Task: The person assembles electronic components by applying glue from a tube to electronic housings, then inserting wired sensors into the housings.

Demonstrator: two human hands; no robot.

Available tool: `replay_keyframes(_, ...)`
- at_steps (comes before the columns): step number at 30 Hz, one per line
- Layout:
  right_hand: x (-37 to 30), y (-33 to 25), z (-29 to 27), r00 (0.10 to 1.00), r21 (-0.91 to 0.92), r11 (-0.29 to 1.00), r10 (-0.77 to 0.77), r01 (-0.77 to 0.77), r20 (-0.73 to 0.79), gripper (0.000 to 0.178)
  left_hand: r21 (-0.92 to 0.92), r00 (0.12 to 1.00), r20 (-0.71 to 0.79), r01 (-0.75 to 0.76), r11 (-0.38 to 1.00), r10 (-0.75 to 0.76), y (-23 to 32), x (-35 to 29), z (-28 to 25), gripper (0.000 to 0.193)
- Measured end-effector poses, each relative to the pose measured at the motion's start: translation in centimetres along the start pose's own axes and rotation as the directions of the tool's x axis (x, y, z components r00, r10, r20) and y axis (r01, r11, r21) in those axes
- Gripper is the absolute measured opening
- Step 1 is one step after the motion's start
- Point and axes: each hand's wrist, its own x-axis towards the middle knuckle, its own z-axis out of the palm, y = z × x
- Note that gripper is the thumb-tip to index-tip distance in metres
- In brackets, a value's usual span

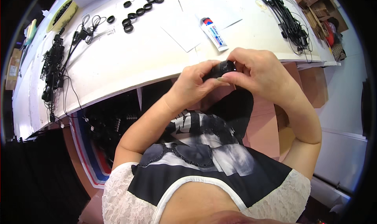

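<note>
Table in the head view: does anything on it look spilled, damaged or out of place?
Mainly the left cable bundle: it lies tangled, with thin loose ends hanging over the front edge of the table, which looks untidy. No spill or damage shows.

Tube [215, 36] on table [129, 59], between cable bundles [288, 21]; rings [159, 0] left.

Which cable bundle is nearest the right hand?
The bundle at the right end of the table, on the right hand's side; the other cables lie toward the left end.
</note>
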Motion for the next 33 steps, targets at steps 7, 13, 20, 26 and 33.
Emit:
replay_keyframes(7,-1.0,-0.1,-0.1,0.991,-0.064,0.989,0.126,-0.130,-0.052,0.025,0.038,0.998,-0.002,-0.069,0.997,0.069,0.0,0.6,1.5,0.032)
replay_keyframes(13,-0.9,-0.3,0.1,0.987,0.089,0.996,0.045,-0.032,-0.153,0.020,-0.038,0.999,0.012,-0.042,0.998,0.042,0.0,1.1,1.1,0.035)
replay_keyframes(20,-1.2,-0.3,1.2,0.961,0.178,0.962,0.236,-0.209,-0.147,0.018,0.094,0.999,0.045,0.023,0.995,-0.027,0.0,1.2,1.1,0.034)
replay_keyframes(26,-0.9,-0.3,0.0,0.990,-0.021,0.998,0.059,-0.062,-0.130,0.020,0.172,0.994,0.044,-0.108,0.979,0.102,-0.2,1.2,1.9,0.037)
replay_keyframes(33,-0.5,-0.8,-0.7,0.962,-0.030,0.981,0.179,-0.189,-0.205,0.021,-0.037,0.997,0.014,-0.077,0.996,0.077,0.2,2.5,2.0,0.035)
